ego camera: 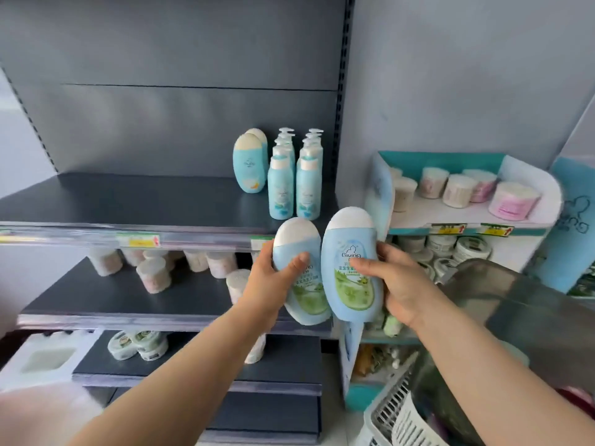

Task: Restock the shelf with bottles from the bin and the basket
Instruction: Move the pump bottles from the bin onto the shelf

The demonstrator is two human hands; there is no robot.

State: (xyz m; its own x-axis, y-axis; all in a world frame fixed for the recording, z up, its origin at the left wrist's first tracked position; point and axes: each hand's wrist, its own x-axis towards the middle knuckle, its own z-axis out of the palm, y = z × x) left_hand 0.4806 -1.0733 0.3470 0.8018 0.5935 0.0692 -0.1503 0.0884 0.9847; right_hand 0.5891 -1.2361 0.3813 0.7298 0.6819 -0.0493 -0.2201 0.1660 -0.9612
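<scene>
At the far left, low down, lies a white foam packing piece (48, 358). Above it the dark shelf (128, 197) runs across, with a yellow price tag (140, 242) on its front rail. On the tier below stand tubs of cotton swabs (153, 275), and lower still a few round jars (138, 344). Toward the right end of the top shelf stand two oval blue bottles (249, 164) with cream caps, one behind the other. Just beside them are two rows of blue pump bottles (294, 185), lined up front to back. In front of that shelf's edge the left grip (267, 284) clasps a blue oval bottle (307, 291) with a white cap and green label, thumb across its face and the bottle leaning to the left. Right beside it the right grip (402, 288) grasps a second oval bottle (347, 233) of the same kind, nearly upright, thumb on the label. Both bottles are held in the air, not yet on the shelf. Further right a teal-and-white cardboard display (467, 220) carries more swab tubs (512, 204) on top and jars underneath. At the lower right sits a slatted pale basket (391, 410), and above it a blurred, translucent grey bin (515, 304).
</scene>
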